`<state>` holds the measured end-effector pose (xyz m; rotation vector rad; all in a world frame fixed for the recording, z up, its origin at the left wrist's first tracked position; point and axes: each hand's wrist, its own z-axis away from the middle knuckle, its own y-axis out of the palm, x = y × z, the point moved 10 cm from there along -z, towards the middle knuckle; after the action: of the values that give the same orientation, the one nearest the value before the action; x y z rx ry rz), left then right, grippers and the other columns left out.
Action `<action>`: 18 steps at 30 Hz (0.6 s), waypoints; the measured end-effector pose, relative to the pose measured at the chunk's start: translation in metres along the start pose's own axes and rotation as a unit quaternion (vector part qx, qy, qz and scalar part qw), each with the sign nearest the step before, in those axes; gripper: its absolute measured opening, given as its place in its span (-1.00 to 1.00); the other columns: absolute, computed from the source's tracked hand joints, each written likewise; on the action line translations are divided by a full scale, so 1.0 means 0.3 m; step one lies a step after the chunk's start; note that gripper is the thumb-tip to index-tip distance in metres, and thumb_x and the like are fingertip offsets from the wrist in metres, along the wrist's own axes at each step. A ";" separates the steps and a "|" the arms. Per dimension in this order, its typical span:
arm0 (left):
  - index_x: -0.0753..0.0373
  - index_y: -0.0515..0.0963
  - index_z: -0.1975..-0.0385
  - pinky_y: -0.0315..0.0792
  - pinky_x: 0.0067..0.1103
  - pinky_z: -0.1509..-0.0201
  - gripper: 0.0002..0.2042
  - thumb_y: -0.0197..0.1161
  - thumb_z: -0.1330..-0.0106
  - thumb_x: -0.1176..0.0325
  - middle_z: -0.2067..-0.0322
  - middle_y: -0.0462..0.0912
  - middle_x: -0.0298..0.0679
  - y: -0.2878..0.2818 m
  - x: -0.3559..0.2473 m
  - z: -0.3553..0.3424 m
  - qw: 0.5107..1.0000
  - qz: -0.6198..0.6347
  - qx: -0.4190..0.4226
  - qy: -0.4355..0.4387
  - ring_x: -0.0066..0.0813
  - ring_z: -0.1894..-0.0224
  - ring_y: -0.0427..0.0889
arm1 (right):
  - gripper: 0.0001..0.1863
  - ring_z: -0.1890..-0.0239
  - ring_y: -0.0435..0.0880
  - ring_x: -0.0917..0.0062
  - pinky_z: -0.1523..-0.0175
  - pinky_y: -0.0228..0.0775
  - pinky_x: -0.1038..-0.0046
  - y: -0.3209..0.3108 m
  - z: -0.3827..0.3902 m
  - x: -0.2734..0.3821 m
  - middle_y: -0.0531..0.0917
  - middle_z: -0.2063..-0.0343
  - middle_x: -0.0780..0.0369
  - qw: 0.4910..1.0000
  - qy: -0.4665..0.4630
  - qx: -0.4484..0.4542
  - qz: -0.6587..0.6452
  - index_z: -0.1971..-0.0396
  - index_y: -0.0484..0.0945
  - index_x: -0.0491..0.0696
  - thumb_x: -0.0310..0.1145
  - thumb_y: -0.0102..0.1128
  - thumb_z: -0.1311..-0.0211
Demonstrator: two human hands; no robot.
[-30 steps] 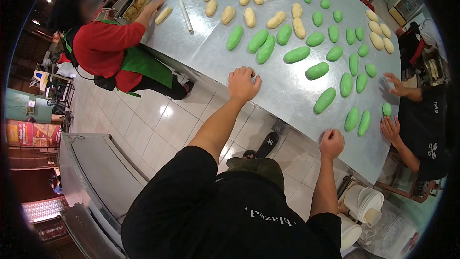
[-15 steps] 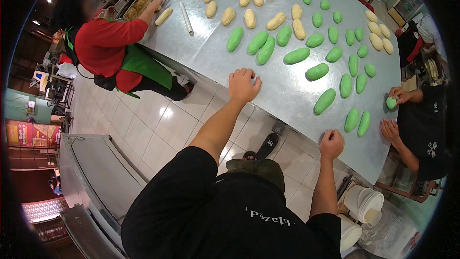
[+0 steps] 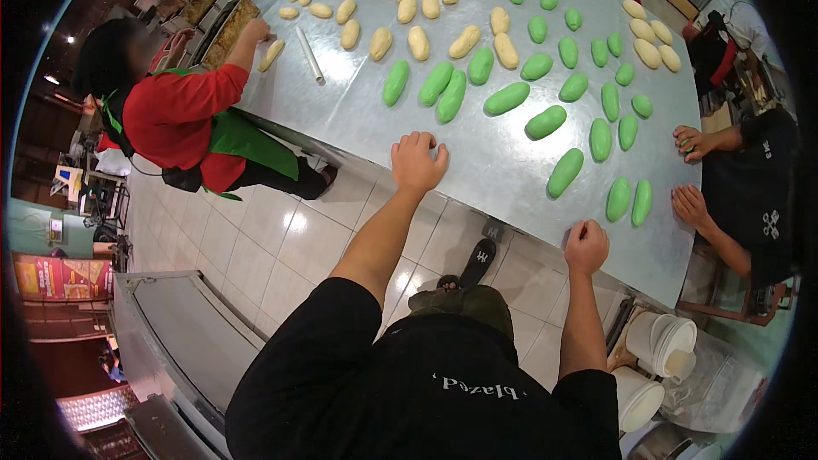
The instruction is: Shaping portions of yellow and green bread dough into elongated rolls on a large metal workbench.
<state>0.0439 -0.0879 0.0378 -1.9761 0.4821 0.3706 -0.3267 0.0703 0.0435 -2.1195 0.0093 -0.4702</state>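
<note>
My left hand (image 3: 417, 162) rests on the near edge of the steel table (image 3: 490, 187), fingers bent and apart with nothing in them, below a group of green dough rolls (image 3: 451, 96). At the same edge farther right, my right hand (image 3: 586, 245) is curled into a fist, its inside hidden. Nearest it are more green rolls, two of them (image 3: 619, 200) side by side. Many cream dough pieces (image 3: 381, 43) lie farther back, and a pale rod (image 3: 309, 55) lies at the left.
A co-worker in red (image 3: 183, 115) stands left, one hand by the metal pans (image 3: 226, 30). At right another co-worker's hand (image 3: 694, 143) holds a green piece, the other hand (image 3: 690, 204) resting below. White buckets (image 3: 669, 345) stand under the right corner; a metal cabinet (image 3: 183, 332) is behind left.
The co-worker at right has picked up a small green piece and moved it upward along the table edge. The view has shifted slightly. My hands stay on the edge.
</note>
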 end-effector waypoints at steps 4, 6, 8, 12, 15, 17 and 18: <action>0.13 0.54 0.43 0.28 -0.32 0.14 -0.83 0.28 -0.12 0.20 0.39 0.57 -0.32 0.006 0.007 -0.006 1.000 -0.005 0.016 -0.002 -0.26 0.24 0.51 | -0.78 0.46 0.49 0.24 0.30 0.29 0.18 0.010 -0.006 -0.001 0.51 0.62 0.23 1.000 0.006 0.008 0.012 0.65 0.40 -0.02 -0.34 0.16 -0.14; 0.12 0.54 0.43 0.26 -0.35 0.09 -0.84 0.28 -0.12 0.20 0.36 0.56 -0.35 0.014 0.017 -0.011 1.000 -0.012 0.026 -0.012 -0.31 0.21 0.50 | -0.79 0.46 0.50 0.24 0.30 0.29 0.19 0.010 -0.009 0.006 0.51 0.61 0.23 1.000 -0.005 0.004 0.015 0.64 0.41 -0.03 -0.34 0.17 -0.13; 0.12 0.54 0.43 0.26 -0.35 0.09 -0.84 0.28 -0.12 0.20 0.36 0.56 -0.35 0.015 0.015 -0.012 1.000 -0.015 0.025 -0.009 -0.31 0.21 0.50 | -0.79 0.46 0.50 0.25 0.30 0.29 0.19 0.010 -0.005 0.004 0.51 0.61 0.23 1.000 0.001 0.008 0.013 0.64 0.41 -0.03 -0.34 0.17 -0.13; 0.12 0.54 0.42 0.26 -0.35 0.09 -0.84 0.28 -0.12 0.20 0.36 0.56 -0.34 0.018 0.008 -0.009 1.000 -0.018 0.024 -0.007 -0.32 0.22 0.50 | -0.79 0.45 0.50 0.25 0.29 0.29 0.20 0.007 0.000 -0.003 0.52 0.60 0.23 1.000 0.007 0.008 0.012 0.64 0.41 -0.02 -0.34 0.17 -0.13; 0.12 0.54 0.42 0.27 -0.35 0.10 -0.84 0.28 -0.12 0.20 0.36 0.57 -0.35 0.017 0.004 -0.006 0.999 -0.018 0.025 -0.009 -0.31 0.22 0.51 | -0.79 0.45 0.50 0.25 0.29 0.30 0.21 -0.003 0.000 -0.003 0.51 0.60 0.22 1.000 0.010 0.004 0.009 0.64 0.41 -0.02 -0.35 0.18 -0.12; 0.12 0.54 0.42 0.27 -0.35 0.10 -0.84 0.28 -0.12 0.20 0.37 0.57 -0.35 0.022 0.015 -0.002 0.999 -0.025 0.025 -0.002 -0.31 0.22 0.51 | -0.79 0.46 0.50 0.25 0.29 0.30 0.21 -0.001 0.000 0.002 0.51 0.60 0.22 1.000 0.012 0.006 0.002 0.64 0.40 -0.03 -0.35 0.18 -0.12; 0.12 0.54 0.42 0.27 -0.34 0.11 -0.84 0.28 -0.12 0.20 0.37 0.58 -0.36 0.017 0.010 -0.002 0.999 -0.033 0.025 -0.006 -0.31 0.23 0.51 | -0.78 0.46 0.50 0.25 0.29 0.30 0.21 0.002 -0.003 0.003 0.51 0.60 0.22 1.000 0.005 0.014 -0.005 0.64 0.40 -0.03 -0.35 0.18 -0.13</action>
<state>0.0441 -0.0908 0.0327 -1.9361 0.4129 0.3256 -0.3262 0.0692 0.0436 -2.0913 -0.0024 -0.4833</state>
